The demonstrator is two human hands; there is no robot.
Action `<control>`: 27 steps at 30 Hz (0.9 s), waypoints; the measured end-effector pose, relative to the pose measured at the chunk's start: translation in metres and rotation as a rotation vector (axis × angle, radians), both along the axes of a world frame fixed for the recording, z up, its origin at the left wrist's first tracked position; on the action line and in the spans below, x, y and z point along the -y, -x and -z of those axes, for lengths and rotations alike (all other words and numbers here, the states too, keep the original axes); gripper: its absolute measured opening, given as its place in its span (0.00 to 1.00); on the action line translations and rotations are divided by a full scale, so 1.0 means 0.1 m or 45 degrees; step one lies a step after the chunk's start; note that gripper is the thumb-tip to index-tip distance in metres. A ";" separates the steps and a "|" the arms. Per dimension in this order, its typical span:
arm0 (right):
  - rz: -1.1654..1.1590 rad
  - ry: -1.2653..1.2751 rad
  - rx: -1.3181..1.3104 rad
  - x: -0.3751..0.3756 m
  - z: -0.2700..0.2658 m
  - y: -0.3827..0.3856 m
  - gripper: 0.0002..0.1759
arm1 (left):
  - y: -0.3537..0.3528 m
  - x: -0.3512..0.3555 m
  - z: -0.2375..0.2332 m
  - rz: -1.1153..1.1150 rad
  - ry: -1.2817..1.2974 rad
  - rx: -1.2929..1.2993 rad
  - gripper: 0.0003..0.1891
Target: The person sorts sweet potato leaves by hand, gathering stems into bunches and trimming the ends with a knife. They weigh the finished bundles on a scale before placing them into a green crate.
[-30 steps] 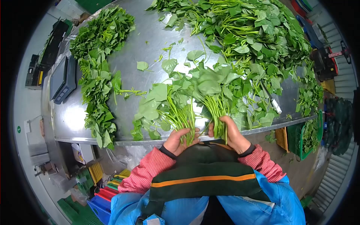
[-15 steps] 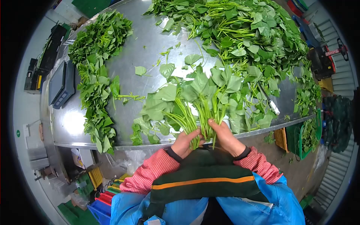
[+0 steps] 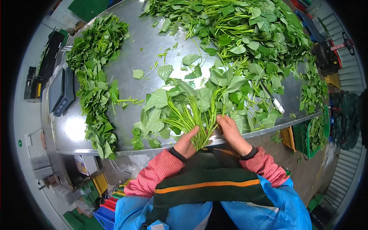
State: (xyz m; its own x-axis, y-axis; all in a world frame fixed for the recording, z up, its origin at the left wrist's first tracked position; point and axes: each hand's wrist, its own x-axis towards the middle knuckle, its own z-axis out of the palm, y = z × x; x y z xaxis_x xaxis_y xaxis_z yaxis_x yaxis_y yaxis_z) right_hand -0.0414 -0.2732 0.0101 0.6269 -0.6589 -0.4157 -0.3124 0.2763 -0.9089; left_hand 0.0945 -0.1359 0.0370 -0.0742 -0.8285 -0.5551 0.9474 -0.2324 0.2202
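Note:
A bunch of leafy green stems (image 3: pixel 193 119) is held over the front edge of the metal table (image 3: pixel 126 82), stem ends toward my body and leaves spread away. My left hand (image 3: pixel 186 143) is closed round the lower stems, thumb on top. On the right side of the bunch, my right hand (image 3: pixel 231 132) pinches stems between thumb and fingers. Loose leaves (image 3: pixel 153 122) lie under and beside the bunch. To the right, a knife with a white handle (image 3: pixel 278 106) rests among leaves.
A large heap of greens (image 3: pixel 260 34) covers the back right. Along the left runs a long row of greens (image 3: pixel 94 88), beside a dark scale (image 3: pixel 62 91). Below the right edge stands a green crate (image 3: pixel 303 142); colored crates (image 3: pixel 105 214) are at lower left.
The stems that were in two clumps are now gathered closer into one bunch. My right hand has shifted slightly up and right. The view has moved a little.

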 end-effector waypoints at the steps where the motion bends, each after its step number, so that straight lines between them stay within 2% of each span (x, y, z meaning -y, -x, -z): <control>1: 0.013 0.089 0.030 0.02 0.02 -0.03 0.20 | 0.01 0.01 -0.02 0.026 0.069 -0.042 0.24; 4: -0.328 0.220 -0.286 0.20 -0.05 -0.04 0.24 | 0.01 0.02 -0.03 0.174 -0.009 0.207 0.26; 7: -0.496 0.505 -0.680 0.36 -0.52 -0.10 0.27 | 0.01 0.00 0.06 0.075 0.012 0.011 0.25; 8: -0.510 0.735 -0.785 0.37 -0.60 -0.08 0.21 | 0.01 -0.01 0.05 0.053 0.005 -0.012 0.26; 11: -0.342 1.252 -0.545 0.31 -0.83 -0.11 0.16 | 0.02 -0.02 0.02 0.002 0.001 -0.061 0.28; 12: -0.350 1.336 -0.411 0.27 -0.84 -0.17 0.14 | 0.02 -0.02 0.03 0.007 0.010 -0.065 0.29; 15: -0.456 1.204 -0.266 0.14 -0.76 -0.36 0.14 | 0.04 -0.01 0.04 0.000 0.022 -0.077 0.30; 19: -0.623 1.079 -0.547 0.21 -0.49 -0.54 0.15 | 0.11 -0.04 0.20 0.051 0.041 0.031 0.29; 22: -0.571 0.888 -0.459 0.23 -0.45 -0.57 0.13 | 0.15 -0.04 0.21 0.014 -0.022 0.057 0.27; 25: -0.399 0.311 -0.050 0.26 -0.45 -0.40 0.09 | 0.09 -0.02 0.09 -0.054 -0.031 -0.035 0.26; 26: -0.414 0.129 -0.048 0.25 -0.50 -0.32 0.09 | 0.08 -0.02 0.06 -0.077 -0.026 -0.077 0.26; 27: -0.526 0.413 -0.008 0.21 -0.57 -0.25 0.09 | 0.08 -0.02 0.02 -0.094 -0.056 -0.079 0.26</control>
